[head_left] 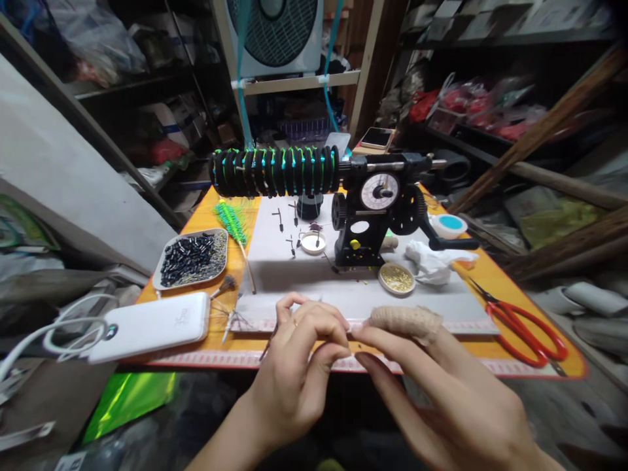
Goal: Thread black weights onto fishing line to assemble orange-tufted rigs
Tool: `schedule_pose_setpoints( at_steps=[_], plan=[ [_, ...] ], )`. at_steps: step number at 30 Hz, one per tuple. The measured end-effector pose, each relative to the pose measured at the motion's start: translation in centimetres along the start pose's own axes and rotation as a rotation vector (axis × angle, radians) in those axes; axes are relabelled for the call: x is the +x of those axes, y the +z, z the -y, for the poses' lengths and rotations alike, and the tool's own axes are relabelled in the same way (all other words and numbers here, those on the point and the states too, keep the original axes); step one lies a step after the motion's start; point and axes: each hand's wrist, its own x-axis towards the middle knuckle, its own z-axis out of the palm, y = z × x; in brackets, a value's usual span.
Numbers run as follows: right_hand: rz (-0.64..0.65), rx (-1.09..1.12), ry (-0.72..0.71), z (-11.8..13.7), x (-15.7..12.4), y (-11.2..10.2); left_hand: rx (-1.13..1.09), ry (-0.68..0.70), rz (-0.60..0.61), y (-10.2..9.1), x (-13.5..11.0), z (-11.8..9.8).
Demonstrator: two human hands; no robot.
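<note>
My left hand [307, 353] is closed above the front edge of the table, thumb and fingers pinched together. What sits in the pinch is too small to make out. A thin dark object [265, 348] pokes out beside its curled fingers. Close against it, the fingertips of my right hand [432, 373] almost meet the left ones. The right thumb and fingers are apart, with nothing plainly between them; one finger wears a tan wrap [405, 320]. Behind both hands stands a black hand-cranked winding machine [363, 222], its roller [275, 171] ringed with black bands and green and blue strands.
Left are a tray of small black parts [193, 258], a white power bank [152, 327] and a green bristly stem [230, 222]. Right are a dish of gold beads [396, 279], crumpled tissue [432, 261] and red-handled scissors [527, 330]. A box fan [275, 33] stands behind.
</note>
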Motion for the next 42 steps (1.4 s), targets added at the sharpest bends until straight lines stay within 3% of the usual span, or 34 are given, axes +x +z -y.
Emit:
schedule_pose_setpoints(
  at_steps=[6,12,17,25,32,35,39,42],
  plan=[
    [0.009,0.066,0.007,0.0,0.4,-0.1,0.038,-0.009,0.049,-0.7,0.2,-0.4],
    [0.066,0.217,0.113,0.5,1.6,-1.0,-0.107,-0.006,0.125,-1.5,0.2,-0.2],
    [0.11,0.348,0.176,0.6,2.0,-1.6,0.009,-0.036,0.27,-2.0,0.5,-1.1],
    [0.165,0.47,0.302,0.4,2.5,-1.8,0.329,0.241,0.1,-2.0,1.6,-1.1],
    [0.163,0.516,0.312,0.0,2.5,-1.2,0.361,0.329,0.025,-2.3,1.9,-0.9],
    [0.082,0.602,0.339,0.2,2.0,-0.2,0.26,0.238,-0.032,-1.9,1.2,-0.5],
    [-0.194,0.791,0.377,0.4,1.4,1.2,0.143,0.092,-0.082,-1.5,0.2,-0.5],
    [-0.25,0.592,0.209,0.4,1.2,1.4,0.13,0.044,-0.065,-1.7,0.0,-0.9]
  ],
)
